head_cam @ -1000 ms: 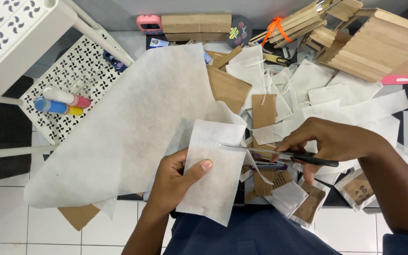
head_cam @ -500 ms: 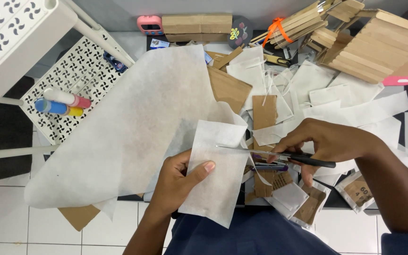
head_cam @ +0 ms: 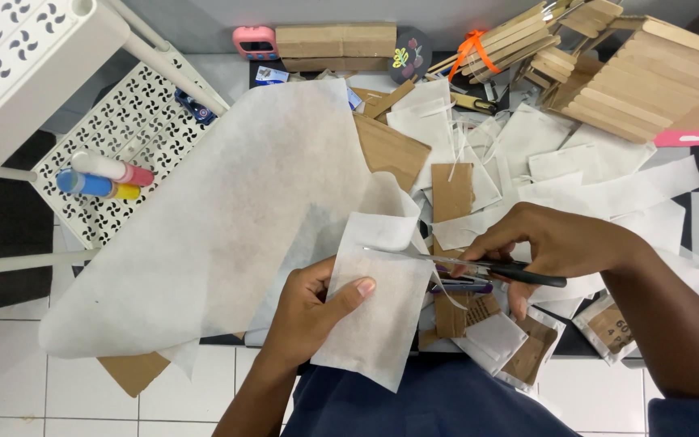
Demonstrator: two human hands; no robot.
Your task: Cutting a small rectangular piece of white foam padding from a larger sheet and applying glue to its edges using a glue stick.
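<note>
A large white sheet (head_cam: 204, 226) lies across the floor clutter, its near edge rising into a smaller white strip (head_cam: 382, 311). The left hand (head_cam: 309, 311) pinches that strip, fingers closed on its left edge. The right hand (head_cam: 552, 243) grips scissors (head_cam: 479, 267), blades cutting into the strip's top. The material appears light, limp and easily torn; hold it close beside the cut line.

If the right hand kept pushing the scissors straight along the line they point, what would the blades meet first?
The right hand aims the scissors leftward across the white fabric piece. Beyond that fabric, the left hand's thumb lies nearest the line, probably just below it; depth is unclear.
</note>
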